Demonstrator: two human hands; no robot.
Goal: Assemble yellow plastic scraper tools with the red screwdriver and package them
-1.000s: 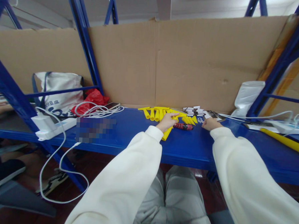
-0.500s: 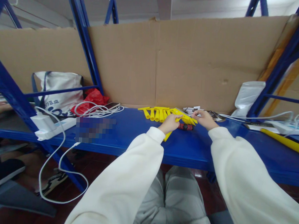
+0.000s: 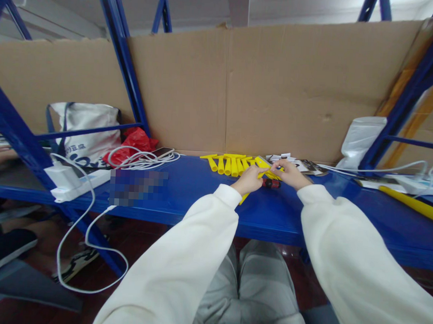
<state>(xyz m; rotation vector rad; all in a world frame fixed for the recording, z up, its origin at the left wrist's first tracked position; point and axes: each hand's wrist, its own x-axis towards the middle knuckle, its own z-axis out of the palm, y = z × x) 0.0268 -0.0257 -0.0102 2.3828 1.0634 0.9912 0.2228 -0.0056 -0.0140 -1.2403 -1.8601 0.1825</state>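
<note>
My left hand (image 3: 250, 179) is closed around a yellow scraper (image 3: 243, 198), whose handle end pokes out below the palm. The scraper's wide head slants up to the right beyond my fingers. My right hand (image 3: 287, 173) has its fingertips pinched together at that head, close to my left fingertips. Whatever the pinch holds is too small to make out. Just under the hands lies a red and black tool (image 3: 272, 183), partly covered. Several more yellow T-shaped scrapers (image 3: 234, 167) lie in a row behind my left hand, handles pointing toward me.
White and dark packets (image 3: 306, 166) lie behind my right hand. A cardboard panel (image 3: 278, 92) backs the blue table (image 3: 188, 204). White cables (image 3: 140, 163), a red bag (image 3: 136, 141) and a power strip (image 3: 80, 186) are on the left; a long yellow piece (image 3: 413, 205) lies right.
My right hand has moved left, and its fingertips now meet the scraper's head beside my left fingers. My left hand has shifted slightly to the right, still gripping the scraper.
</note>
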